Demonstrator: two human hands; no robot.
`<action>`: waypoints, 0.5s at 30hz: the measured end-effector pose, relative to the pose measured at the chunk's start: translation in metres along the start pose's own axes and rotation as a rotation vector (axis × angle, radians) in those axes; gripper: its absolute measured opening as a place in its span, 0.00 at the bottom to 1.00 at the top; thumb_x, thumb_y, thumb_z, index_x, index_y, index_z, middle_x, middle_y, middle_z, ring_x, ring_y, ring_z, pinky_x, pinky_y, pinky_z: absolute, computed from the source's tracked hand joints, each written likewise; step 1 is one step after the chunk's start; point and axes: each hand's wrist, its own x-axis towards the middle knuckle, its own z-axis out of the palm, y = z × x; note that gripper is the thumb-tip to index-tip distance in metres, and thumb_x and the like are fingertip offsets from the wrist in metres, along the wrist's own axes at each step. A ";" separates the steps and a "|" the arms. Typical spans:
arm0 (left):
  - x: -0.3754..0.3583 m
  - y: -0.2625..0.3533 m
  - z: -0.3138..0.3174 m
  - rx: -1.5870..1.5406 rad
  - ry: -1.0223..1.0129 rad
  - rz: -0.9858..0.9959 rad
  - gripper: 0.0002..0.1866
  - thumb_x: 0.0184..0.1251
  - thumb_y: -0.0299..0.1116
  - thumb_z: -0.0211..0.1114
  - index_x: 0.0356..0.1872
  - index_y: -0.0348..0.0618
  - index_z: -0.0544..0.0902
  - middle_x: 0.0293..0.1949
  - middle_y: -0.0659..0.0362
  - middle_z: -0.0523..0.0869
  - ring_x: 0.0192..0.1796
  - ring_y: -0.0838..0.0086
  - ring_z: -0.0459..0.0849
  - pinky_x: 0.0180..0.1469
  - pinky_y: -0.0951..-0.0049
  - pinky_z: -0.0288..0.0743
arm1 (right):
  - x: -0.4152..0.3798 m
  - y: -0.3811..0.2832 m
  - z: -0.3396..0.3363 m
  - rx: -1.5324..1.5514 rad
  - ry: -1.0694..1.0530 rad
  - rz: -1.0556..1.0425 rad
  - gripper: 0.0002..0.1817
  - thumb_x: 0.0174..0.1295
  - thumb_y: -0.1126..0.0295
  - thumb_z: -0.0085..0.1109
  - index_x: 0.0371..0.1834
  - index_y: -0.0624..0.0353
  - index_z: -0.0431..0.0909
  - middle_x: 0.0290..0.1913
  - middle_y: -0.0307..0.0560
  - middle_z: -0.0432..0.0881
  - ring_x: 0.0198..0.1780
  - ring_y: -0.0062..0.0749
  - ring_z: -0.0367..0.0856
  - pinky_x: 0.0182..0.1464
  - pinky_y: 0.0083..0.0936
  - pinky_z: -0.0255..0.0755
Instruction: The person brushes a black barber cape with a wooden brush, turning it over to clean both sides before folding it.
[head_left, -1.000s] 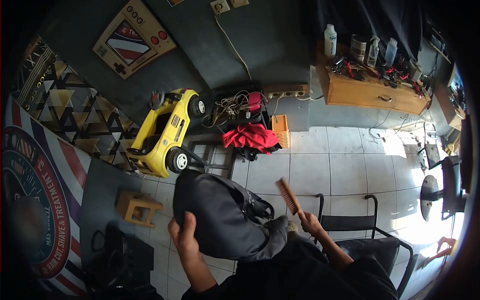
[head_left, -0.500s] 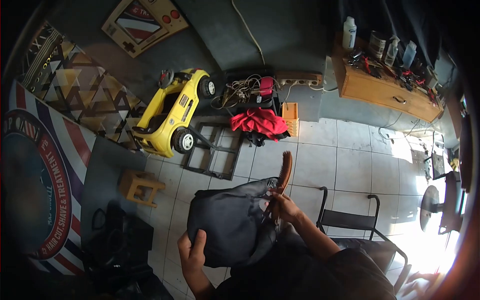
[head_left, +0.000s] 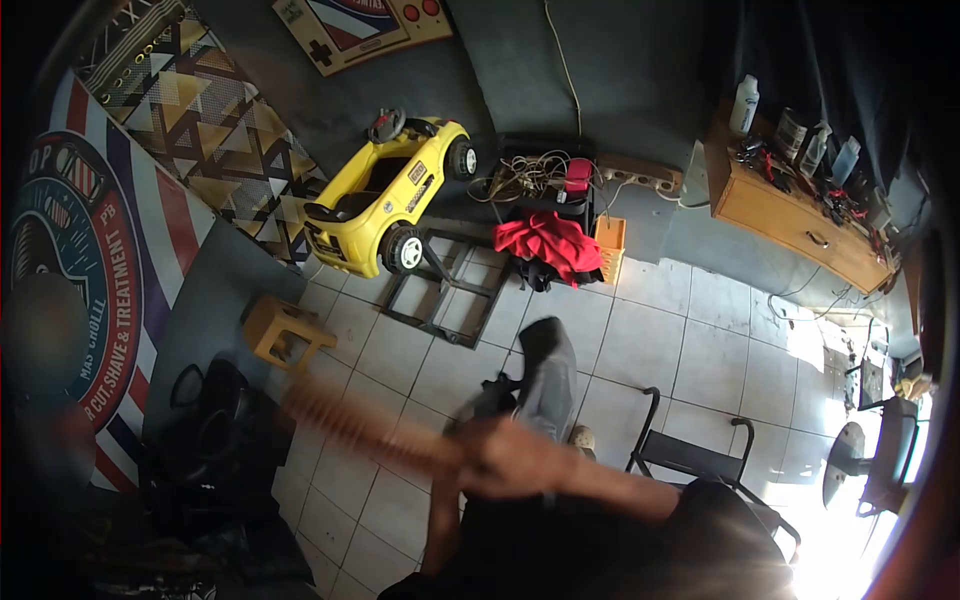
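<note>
My right hand [head_left: 510, 455] is a motion blur at the lower middle, shut on a wooden brush [head_left: 345, 422] that streaks out to the left. A dark cloth [head_left: 545, 372] stands bunched just above and behind that hand. My left forearm rises from below to the cloth's lower edge. My left hand [head_left: 455, 470] is mostly covered by the blur of the right hand and still grips the cloth.
A black chair [head_left: 700, 455] stands at my right. A small wooden stool [head_left: 280, 335], a yellow toy car [head_left: 385, 195] and a metal frame [head_left: 445, 285] sit on the tiled floor. Red cloth [head_left: 545, 242] lies by cables. A wooden shelf [head_left: 800, 215] carries bottles.
My right hand has swept the brush from the cloth's top right edge down and leftward. The cloth now looks narrower and bunched. The view has tilted to the left.
</note>
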 end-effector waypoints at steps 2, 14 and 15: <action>-0.004 -0.006 -0.004 -0.243 -0.055 -0.041 0.18 0.66 0.42 0.54 0.43 0.35 0.71 0.35 0.54 0.78 0.38 0.73 0.76 0.41 0.72 0.70 | 0.003 -0.025 0.042 0.173 -0.250 -0.075 0.17 0.48 0.74 0.56 0.43 0.68 0.72 0.30 0.60 0.76 0.34 0.50 0.78 0.33 0.36 0.73; -0.051 0.014 -0.047 -0.898 0.043 0.104 0.25 0.66 0.46 0.53 0.58 0.40 0.65 0.48 0.50 0.76 0.50 0.66 0.76 0.52 0.68 0.71 | -0.037 -0.098 0.072 -0.022 -0.423 0.188 0.33 0.51 0.67 0.57 0.63 0.52 0.62 0.57 0.69 0.61 0.38 0.53 0.79 0.42 0.35 0.76; -0.053 0.014 -0.048 -0.900 0.080 0.110 0.25 0.67 0.47 0.51 0.57 0.38 0.66 0.47 0.49 0.77 0.51 0.64 0.76 0.52 0.67 0.71 | -0.037 -0.102 0.076 -0.100 -0.450 0.232 0.33 0.51 0.67 0.57 0.64 0.51 0.62 0.57 0.68 0.61 0.37 0.52 0.80 0.41 0.34 0.77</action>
